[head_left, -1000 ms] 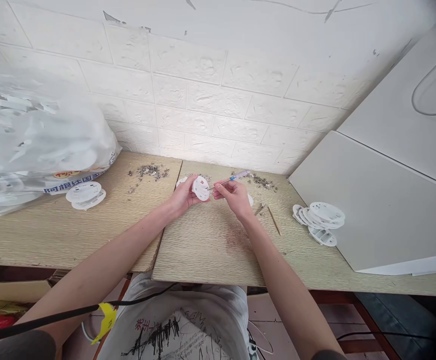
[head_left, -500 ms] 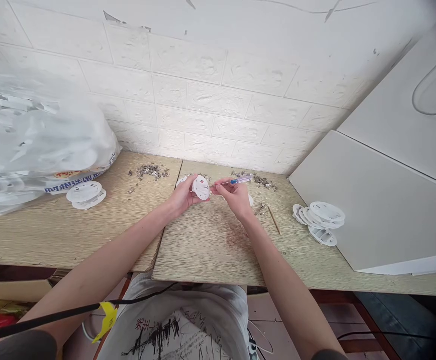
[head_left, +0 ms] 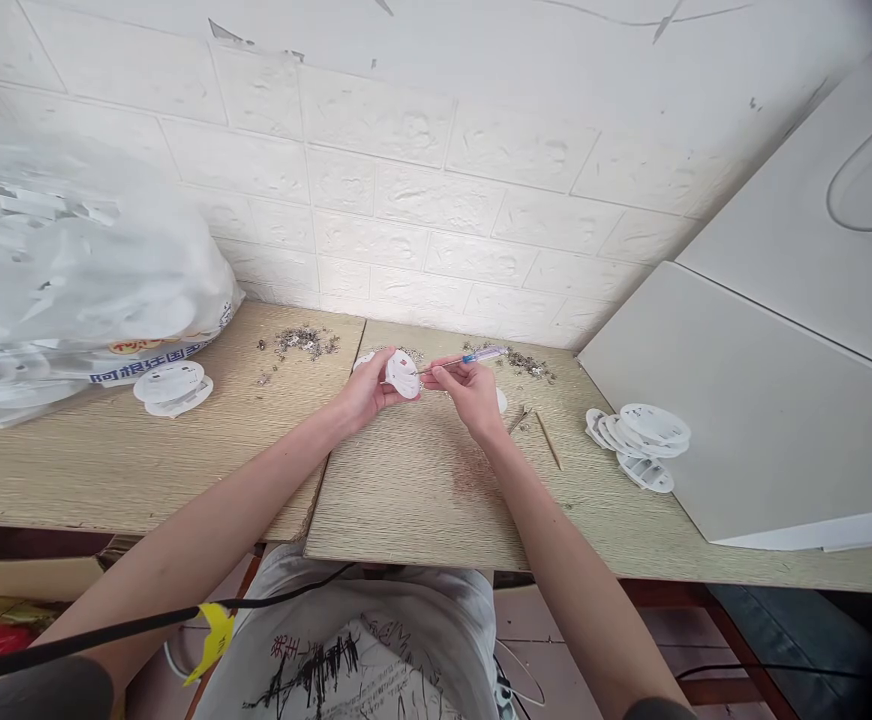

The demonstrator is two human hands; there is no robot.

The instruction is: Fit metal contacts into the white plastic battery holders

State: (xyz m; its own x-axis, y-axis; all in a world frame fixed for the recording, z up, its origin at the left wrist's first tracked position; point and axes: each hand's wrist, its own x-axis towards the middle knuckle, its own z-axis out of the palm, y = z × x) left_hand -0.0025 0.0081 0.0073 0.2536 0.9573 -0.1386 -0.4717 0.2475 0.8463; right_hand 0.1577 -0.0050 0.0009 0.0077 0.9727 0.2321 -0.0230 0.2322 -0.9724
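Note:
Over the middle of the table, my left hand [head_left: 367,395] is closed on a round white plastic disc [head_left: 404,374] with small slots, tilted toward me. My right hand [head_left: 470,392] pinches a screwdriver [head_left: 483,355] with a clear blue-and-purple handle. Its thin shaft points left, and the tip meets the disc's right side; I cannot tell what it touches there. Part of another white disc [head_left: 502,400] shows behind my right wrist. Small metal parts [head_left: 530,366] lie in a heap just beyond the screwdriver handle.
A thin wooden stick [head_left: 548,441] lies right of my right wrist. Stacked white discs [head_left: 650,430] stand farther right, beside a large white panel [head_left: 781,420]. To the left are two more discs [head_left: 173,388], a bulging plastic bag [head_left: 91,270] and another metal-parts heap [head_left: 306,343]. A brick-patterned wall [head_left: 436,200] closes the back.
The screwdriver handle has tilted slightly, with its butt end a little farther right and higher. The disc has turned slightly in my left hand. Both hands stay in nearly the same place.

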